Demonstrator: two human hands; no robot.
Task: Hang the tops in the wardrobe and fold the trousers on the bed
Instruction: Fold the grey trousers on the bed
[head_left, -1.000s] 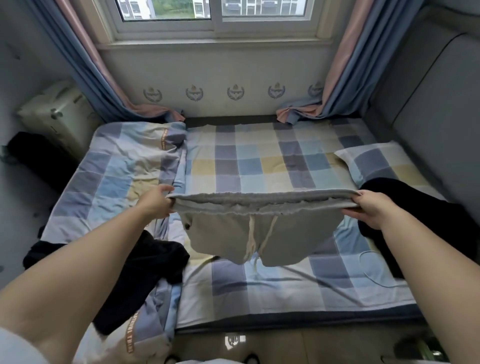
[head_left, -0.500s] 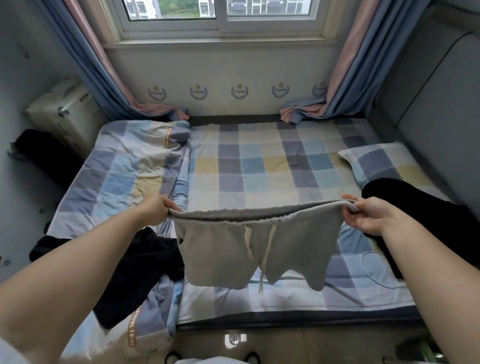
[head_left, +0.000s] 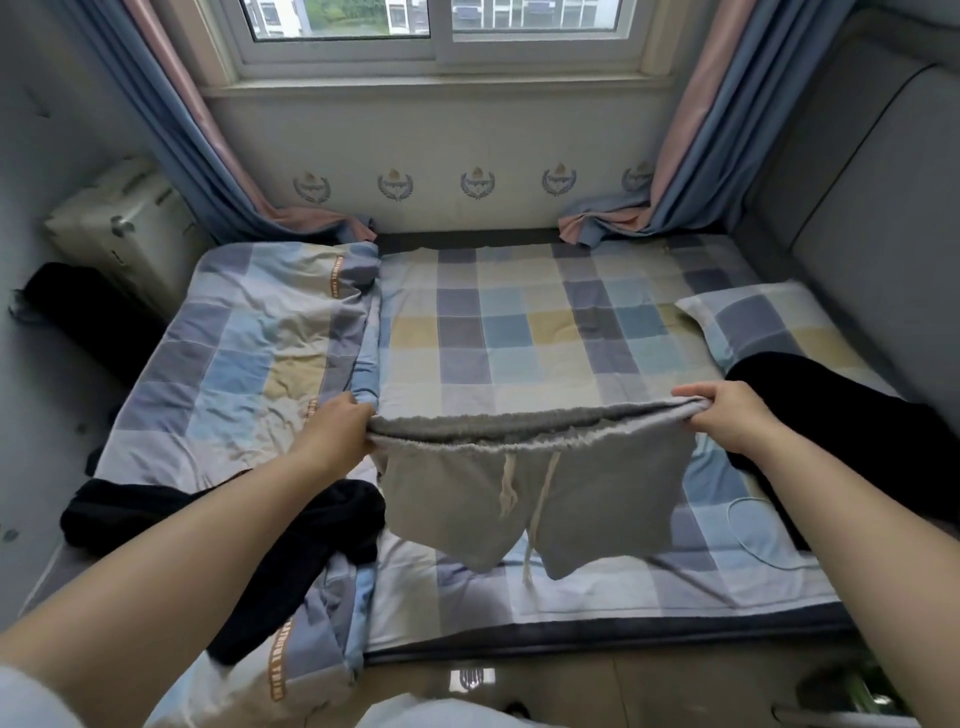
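A pair of grey drawstring shorts (head_left: 530, 493) hangs in the air over the near part of the checked bed (head_left: 519, 332). My left hand (head_left: 337, 431) grips the left end of the waistband and my right hand (head_left: 727, 415) grips the right end, stretching it flat. Both legs and the white drawstrings dangle straight down, just above the sheet. A black garment (head_left: 291, 540) lies crumpled on the bed under my left forearm. Another black garment (head_left: 841, 415) lies at the right beside the pillow.
A folded checked duvet (head_left: 249, 353) covers the bed's left side and a matching pillow (head_left: 763, 322) sits at the right. A white cable (head_left: 748, 525) loops on the sheet near the right. A cream suitcase (head_left: 119, 228) stands at the far left, curtains and window behind.
The shorts were bunched up and swinging a second ago; now the legs hang down straight. Both hands have moved slightly lower and toward me, still holding the waistband.
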